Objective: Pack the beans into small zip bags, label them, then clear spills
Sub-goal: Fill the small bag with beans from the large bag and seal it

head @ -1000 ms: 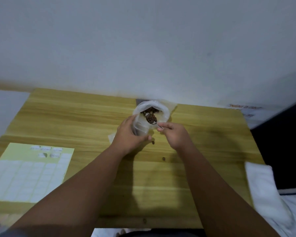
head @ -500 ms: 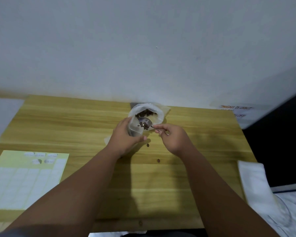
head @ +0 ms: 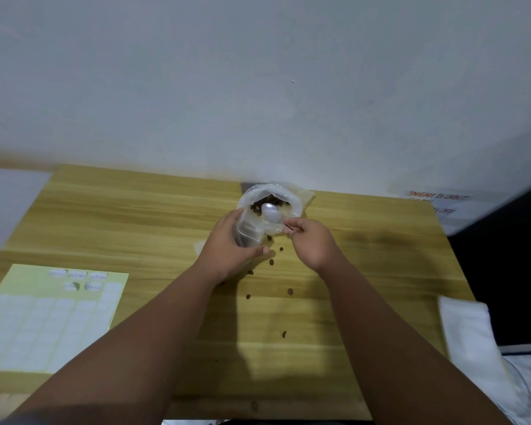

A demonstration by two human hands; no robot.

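A large clear plastic bag [head: 295, 199] with dark beans [head: 256, 206] inside stands open at the table's far edge. My left hand [head: 230, 248] grips a small clear zip bag [head: 247, 231] just in front of it. My right hand [head: 311, 242] pinches the handle of a metal spoon [head: 271, 213], whose bowl looks empty and hovers over the big bag's mouth beside the zip bag. Several spilled beans [head: 271, 262] lie on the wooden table [head: 129, 222] below and between my hands.
A pale green sheet of white labels [head: 43, 314] lies at the left front, a few of them written on. A white cloth [head: 469, 332] hangs off the table's right edge. A white wall rises right behind the table.
The spoon carried beans over the zip bag; now its bowl looks empty and sits back over the large bag. More loose beans lie on the table.
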